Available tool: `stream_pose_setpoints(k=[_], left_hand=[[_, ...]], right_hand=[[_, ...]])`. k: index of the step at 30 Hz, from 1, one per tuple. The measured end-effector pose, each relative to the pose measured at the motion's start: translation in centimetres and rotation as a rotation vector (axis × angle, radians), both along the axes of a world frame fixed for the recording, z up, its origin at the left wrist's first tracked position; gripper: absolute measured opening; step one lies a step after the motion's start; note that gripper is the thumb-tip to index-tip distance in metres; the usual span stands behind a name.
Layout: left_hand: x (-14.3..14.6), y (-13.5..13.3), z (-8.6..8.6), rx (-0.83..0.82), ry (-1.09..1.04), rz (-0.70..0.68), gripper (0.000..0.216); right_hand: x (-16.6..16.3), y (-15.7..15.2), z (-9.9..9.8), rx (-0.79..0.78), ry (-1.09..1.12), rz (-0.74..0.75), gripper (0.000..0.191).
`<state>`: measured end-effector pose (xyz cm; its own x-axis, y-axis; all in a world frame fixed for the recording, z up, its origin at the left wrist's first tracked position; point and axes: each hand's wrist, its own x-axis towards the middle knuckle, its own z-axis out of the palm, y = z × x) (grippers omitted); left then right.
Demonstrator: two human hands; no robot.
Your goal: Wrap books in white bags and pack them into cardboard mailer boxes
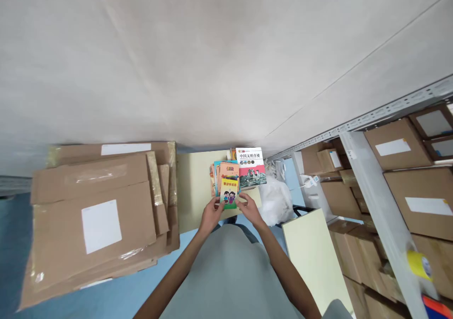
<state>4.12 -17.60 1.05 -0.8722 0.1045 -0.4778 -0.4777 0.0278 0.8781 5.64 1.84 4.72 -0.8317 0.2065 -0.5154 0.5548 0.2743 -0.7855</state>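
Observation:
Between my two hands is a small yellow and green booklet point(229, 194) with two cartoon children on its cover. My left hand point(211, 214) grips its lower left edge, thumb and fingers closed on it. On the lower right edge, my right hand point(249, 207) holds the same booklet. Just beyond lies a loose pile of orange and blue booklets point(228, 169), partly covered by the yellow one. A larger white and pink book point(251, 167) with a landscape picture rests to the right of the pile, on other books.
Flattened cardboard boxes point(138, 215) are stacked at the left of the pale table point(191, 187). A white plastic bag point(275, 201) sits at the table's right. Further right are a pale board point(314, 257), a metal shelf point(375, 205) with cartons, and yellow tape point(419, 264). A wall point(212, 64) rises behind.

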Motion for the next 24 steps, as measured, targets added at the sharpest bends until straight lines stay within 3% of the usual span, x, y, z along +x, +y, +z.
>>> stream_pose_setpoints(k=[5, 13, 18, 24], left_hand=[[-0.4, 1.8, 2.7, 0.118, 0.033, -0.119, 0.069], [-0.8, 7.6, 7.4, 0.219, 0.048, -0.461, 0.067], [2.0, 14.1, 9.7, 0.228, 0.097, -0.589, 0.062], [8.9, 24.6, 11.3, 0.205, 0.122, -0.733, 0.057]], right_hand=[[2.6, 2.0, 1.0, -0.098, -0.034, -0.136, 0.068], [8.2, 8.8, 6.5, -0.137, 0.112, -0.370, 0.055], [13.7, 13.7, 9.1, -0.115, 0.249, -0.506, 0.044], [23.7, 20.7, 11.6, -0.055, 0.388, -0.642, 0.044]])
